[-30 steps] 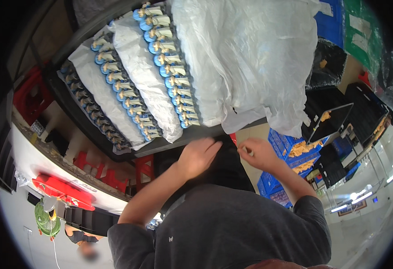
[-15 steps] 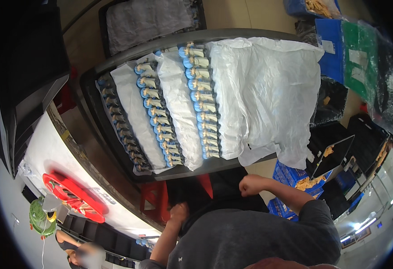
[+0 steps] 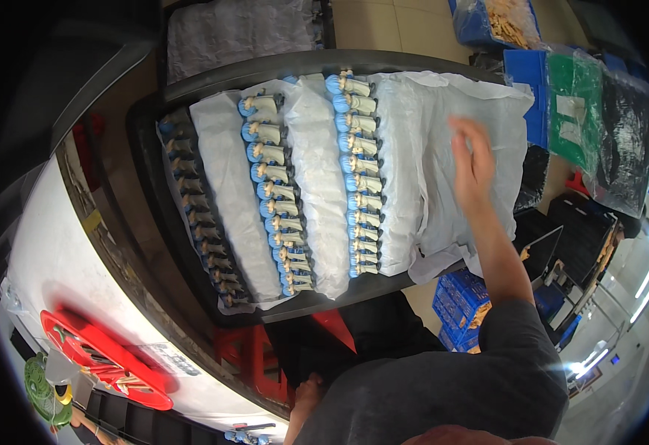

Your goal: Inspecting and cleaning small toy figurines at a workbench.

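Note:
My right hand (image 3: pixel 474 165) is over the white paper sheet (image 3: pixel 432 100) at the right end of a black tray (image 3: pixel 265 65). Its fingers are stretched out and hold nothing; whether they touch the paper I cannot tell. Close to my lap, below the tray's near edge, my left hand (image 3: pixel 307 391) is closed, and anything in it is hidden. Small blue-haired figurines in pale clothes lie side by side in rows, one row (image 3: pixel 363 182) in the middle and another (image 3: pixel 274 190) further left. A shaded third row (image 3: pixel 193 202) lies along the left wall. Paper strips separate the rows.
Another paper-covered tray (image 3: pixel 239 41) is beyond this one. At the right are blue crates (image 3: pixel 458 300) and plastic-wrapped blue and green packs (image 3: pixel 573 107). A white table (image 3: pixel 31 248) with a red tray (image 3: pixel 109 360) is at the left, beside a red stool (image 3: pixel 246 363).
My right hand has moved from near my lap up over the paper, and its fingers have opened. My left hand has come lower, closer to my body. The whole view has shifted slightly.

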`<state>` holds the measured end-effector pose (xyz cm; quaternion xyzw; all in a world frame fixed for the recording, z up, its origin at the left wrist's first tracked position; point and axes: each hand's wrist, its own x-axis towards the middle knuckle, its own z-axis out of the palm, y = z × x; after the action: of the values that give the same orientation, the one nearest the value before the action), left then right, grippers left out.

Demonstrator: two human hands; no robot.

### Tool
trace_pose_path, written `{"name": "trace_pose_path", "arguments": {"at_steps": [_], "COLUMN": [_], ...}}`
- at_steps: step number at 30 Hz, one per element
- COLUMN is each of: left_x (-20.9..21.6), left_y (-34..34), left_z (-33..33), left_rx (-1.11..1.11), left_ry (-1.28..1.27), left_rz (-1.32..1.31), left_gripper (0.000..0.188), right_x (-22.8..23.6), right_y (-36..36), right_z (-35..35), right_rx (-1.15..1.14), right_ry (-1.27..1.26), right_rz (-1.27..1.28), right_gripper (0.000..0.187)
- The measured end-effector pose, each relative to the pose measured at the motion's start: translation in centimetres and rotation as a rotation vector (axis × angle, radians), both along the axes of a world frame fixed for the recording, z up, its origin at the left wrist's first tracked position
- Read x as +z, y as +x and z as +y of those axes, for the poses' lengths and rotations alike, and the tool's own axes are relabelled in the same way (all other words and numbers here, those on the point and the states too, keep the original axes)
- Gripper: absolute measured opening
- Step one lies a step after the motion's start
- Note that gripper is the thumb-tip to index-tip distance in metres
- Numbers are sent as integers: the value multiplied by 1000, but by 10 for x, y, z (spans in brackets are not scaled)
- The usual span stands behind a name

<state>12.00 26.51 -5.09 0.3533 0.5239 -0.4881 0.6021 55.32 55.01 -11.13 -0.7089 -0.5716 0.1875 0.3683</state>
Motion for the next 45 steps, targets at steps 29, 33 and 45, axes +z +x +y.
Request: {"name": "trace_pose_path", "arguments": {"at_steps": [29, 33, 45], "left_x": [-10, -19, -65], "left_y": [-11, -12, -9], "left_z": [-51, -66, -162], "left_rx": [175, 213, 375], "left_ry": [-64, -38, 151], "left_rz": [-59, -75, -128], "left_gripper": [22, 21, 16], "right_x": [-102, -110, -100], "right_y": [26, 28, 33], "right_z": [28, 30, 16], "right_rx": [60, 33, 47], "right_ry": [34, 86, 195], "right_rz": [-400, -421, -645], "right_gripper": [37, 37, 38]}}
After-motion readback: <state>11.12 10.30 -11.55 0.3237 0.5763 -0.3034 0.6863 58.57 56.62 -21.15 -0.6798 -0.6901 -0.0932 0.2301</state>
